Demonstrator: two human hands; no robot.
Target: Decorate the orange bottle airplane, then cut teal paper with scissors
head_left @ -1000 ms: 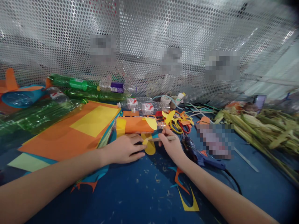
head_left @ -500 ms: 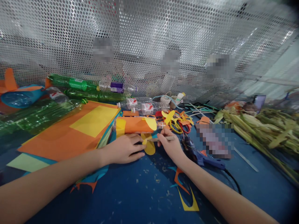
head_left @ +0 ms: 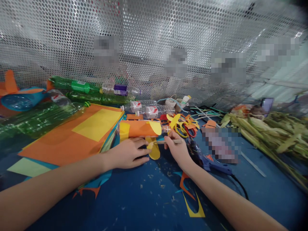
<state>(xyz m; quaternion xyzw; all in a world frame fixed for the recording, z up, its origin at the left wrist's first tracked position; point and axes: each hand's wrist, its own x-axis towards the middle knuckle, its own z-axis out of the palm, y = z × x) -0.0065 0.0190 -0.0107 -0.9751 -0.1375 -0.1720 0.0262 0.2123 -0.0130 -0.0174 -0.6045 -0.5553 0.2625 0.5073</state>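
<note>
My left hand (head_left: 131,154) lies flat on the table, fingers spread, their tips touching a yellow paper cutout (head_left: 154,154) with rounded ends. In a pinch, my right hand (head_left: 176,147) holds a slim pale stick, pen-like in shape (head_left: 160,142); its tip points left over the cutout. Whether it is a pen cannot be made out. Just beyond both hands a clear plastic bottle (head_left: 141,129) lies on its side, wrapped in orange paper with yellow pieces on it. Its neck points right.
Left is a stack of coloured paper (head_left: 60,141). Green bottles (head_left: 81,86) and clear bottles (head_left: 151,111) lie behind. Scissors (head_left: 181,131), a blue glue gun (head_left: 214,165) with its cord, and corn husks (head_left: 269,131) are right. Paper scraps (head_left: 192,210) lie in front.
My right hand has shifted slightly right and drawn the pale stick back from my left fingertips. The left hand and the bottle stay in place.
</note>
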